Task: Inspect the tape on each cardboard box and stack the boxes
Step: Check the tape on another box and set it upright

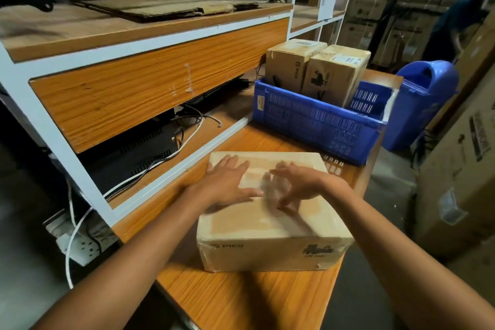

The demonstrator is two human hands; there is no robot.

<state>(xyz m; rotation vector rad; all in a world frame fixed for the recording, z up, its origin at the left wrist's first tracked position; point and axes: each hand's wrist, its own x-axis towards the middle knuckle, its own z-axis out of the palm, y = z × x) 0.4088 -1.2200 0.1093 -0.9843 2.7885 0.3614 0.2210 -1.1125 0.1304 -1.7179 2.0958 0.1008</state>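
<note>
Table (241, 303) of orange wood grain, beside a white-framed shelving rack (40, 104); warehouse cartons (455, 169) at right. Right hand (300, 182) is motion-blurred. Cardboard box (267, 230) lies flat at the table's near end, PICO side facing the person; its long axis cannot be judged. Left hand (227, 182) rests flat on its taped top, fingers straight. The right hand's fingers arch, tips on the tape, grasping nothing.

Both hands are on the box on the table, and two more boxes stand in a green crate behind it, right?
Not green: the head view shows a blue crate. The left hand and right hand are on the box, and two more boxes stand in it.
</note>
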